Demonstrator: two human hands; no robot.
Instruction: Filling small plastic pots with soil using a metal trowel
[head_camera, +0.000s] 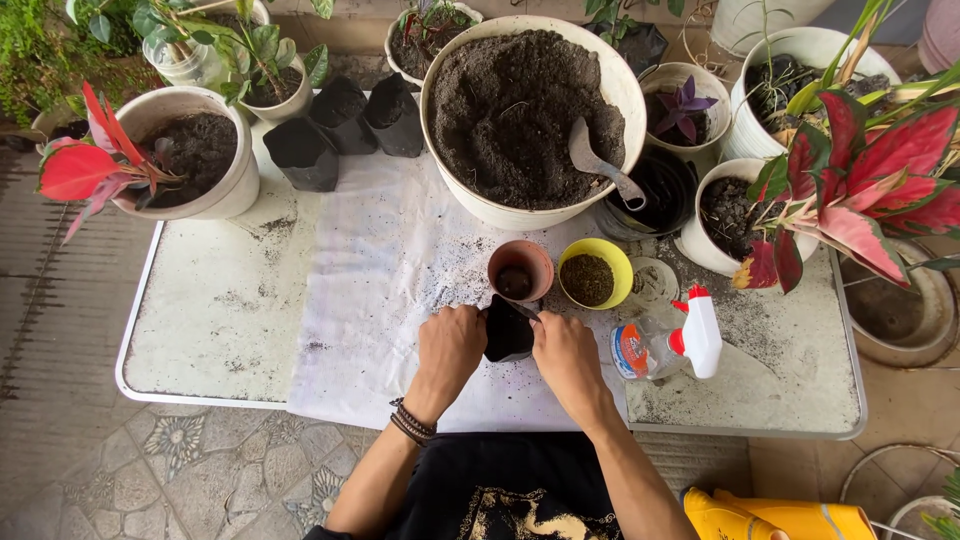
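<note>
Black grow bag (508, 335) gripped by both hands (450, 345), terracotta pot (520, 270) holding soil

A small planting bag (508, 335) stood on the table (200, 330) between the left hand (450, 345) and the right hand (565, 355), both touching it. Just beyond the hands stood a small clay pot (520, 268), and to its right, beyond the right hand, a bowl (595, 272) with soil in it. Right of the right hand a spray bottle (668, 345) lay on its side. Farther beyond the hands sat a large tub of soil (520, 110) with a scoop (600, 165) resting in it. Three more planting bags (345, 125) stood well beyond the left hand, left of the tub, and a planted pot (185, 150) stood left of those. More planted pots (725, 215) stood beyond and to the right of the right hand.
</note>
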